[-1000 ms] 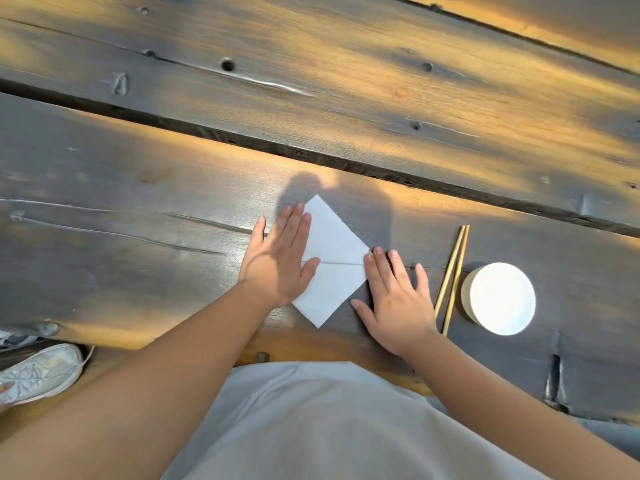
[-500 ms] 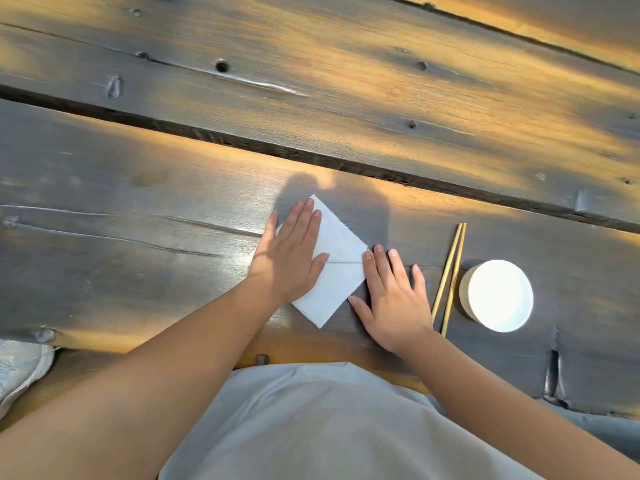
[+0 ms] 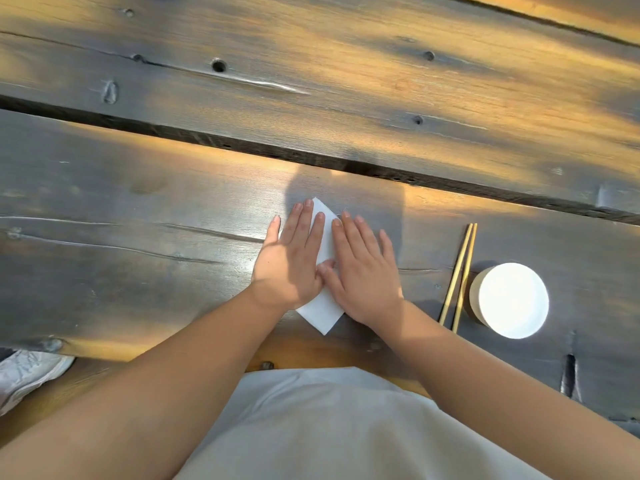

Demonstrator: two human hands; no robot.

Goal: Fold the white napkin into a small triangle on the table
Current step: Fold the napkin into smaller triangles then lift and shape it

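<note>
The white napkin point(image 3: 323, 315) lies flat on the dark wooden table point(image 3: 138, 244), turned like a diamond with one corner toward me. Both hands cover most of it. My left hand point(image 3: 291, 261) presses palm down on its left half, fingers spread and pointing away. My right hand point(image 3: 363, 268) lies flat on its right half, its thumb touching the left hand's thumb. Only the far tip, a strip between the hands and the near corner of the napkin show. Neither hand grips anything.
A pair of wooden chopsticks point(image 3: 459, 275) lies to the right of my right hand, and a round white bowl point(image 3: 510, 299) sits just beyond them. A dark gap point(image 3: 242, 147) runs between the table planks. A white shoe point(image 3: 24, 372) shows at the lower left.
My right hand has slid left from the napkin's right corner onto the napkin. My left hand has shifted a little right. The two hands now touch at the thumbs.
</note>
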